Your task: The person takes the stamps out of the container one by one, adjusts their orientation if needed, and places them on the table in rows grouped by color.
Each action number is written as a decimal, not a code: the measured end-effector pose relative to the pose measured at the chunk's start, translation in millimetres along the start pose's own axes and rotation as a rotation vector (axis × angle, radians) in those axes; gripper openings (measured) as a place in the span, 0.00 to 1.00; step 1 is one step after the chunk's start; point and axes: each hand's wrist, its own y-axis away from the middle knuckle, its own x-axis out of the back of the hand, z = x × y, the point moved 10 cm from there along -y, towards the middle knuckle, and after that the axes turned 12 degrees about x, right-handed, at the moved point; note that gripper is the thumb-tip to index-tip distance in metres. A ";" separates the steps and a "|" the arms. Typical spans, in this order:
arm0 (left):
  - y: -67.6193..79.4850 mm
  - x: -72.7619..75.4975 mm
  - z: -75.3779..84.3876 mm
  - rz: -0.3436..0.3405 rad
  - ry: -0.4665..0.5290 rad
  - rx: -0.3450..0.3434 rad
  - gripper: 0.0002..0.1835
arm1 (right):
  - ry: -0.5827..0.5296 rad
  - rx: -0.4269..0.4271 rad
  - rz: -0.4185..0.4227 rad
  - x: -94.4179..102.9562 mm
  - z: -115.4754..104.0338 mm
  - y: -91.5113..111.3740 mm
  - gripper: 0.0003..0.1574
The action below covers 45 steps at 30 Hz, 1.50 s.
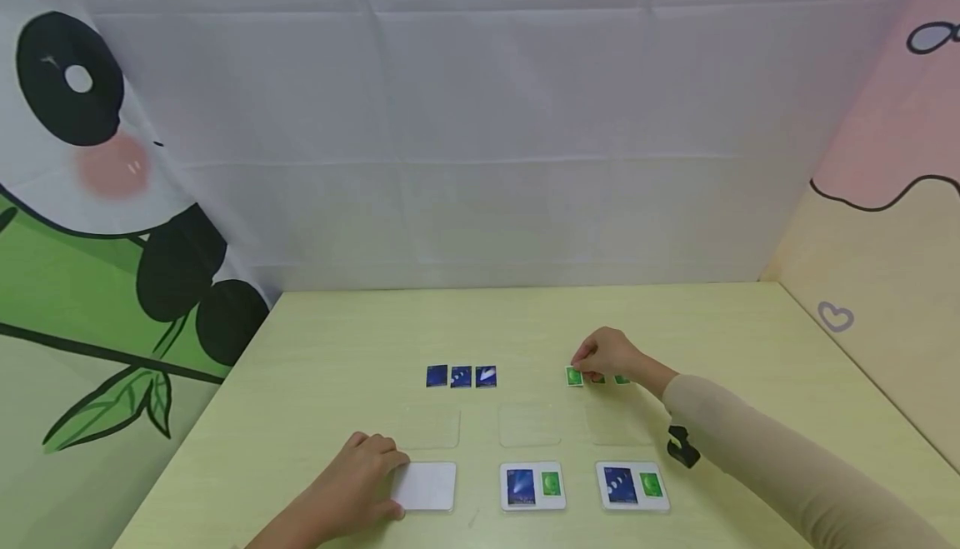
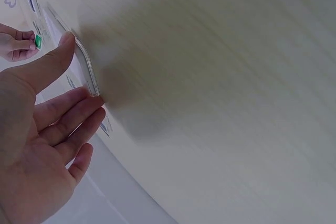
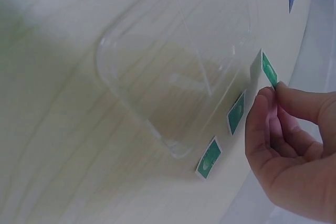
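My right hand (image 1: 606, 353) pinches a small green stamp (image 3: 269, 70) with a white border between thumb and fingertips, its far end tilted up in the right wrist view. Two more green stamps (image 3: 236, 113) lie on the table beside that hand. At the near left, my left hand (image 1: 360, 482) holds a shallow clear case with a bare white insert (image 1: 426, 486), thumb at its near left corner and fingers at the far one. Two similar cases, a middle one (image 1: 533, 501) and a right one (image 1: 649, 509), each hold a blue stamp and a green stamp.
Three blue stamps (image 1: 461, 376) lie in a row at the back left. Clear plastic lids (image 1: 529, 426) stand in a line between the stamps and the cases. A black object (image 1: 681, 447) shows beside the right sleeve. A white cloth (image 1: 510, 149) hangs behind the table.
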 end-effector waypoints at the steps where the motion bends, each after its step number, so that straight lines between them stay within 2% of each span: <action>1: -0.1 -0.1 0.0 0.001 0.000 -0.003 0.27 | 0.001 0.000 0.001 0.2 0.4 -0.1 0.06; 19: -0.4 -0.8 0.8 -0.004 -0.007 -0.013 0.28 | 0.132 0.075 0.062 6.8 -8.3 -0.4 0.04; 29: -1.6 -1.3 0.7 -0.023 -0.004 0.009 0.28 | 0.171 0.075 0.074 7.4 -8.3 -1.5 0.04; 37: -0.6 -1.4 1.8 -0.008 -0.009 -0.012 0.28 | 0.212 0.084 0.084 8.6 -7.3 -1.2 0.04; 45: -0.4 -0.2 1.5 -0.002 -0.017 -0.005 0.28 | 0.229 0.068 0.085 10.3 -4.4 -2.0 0.04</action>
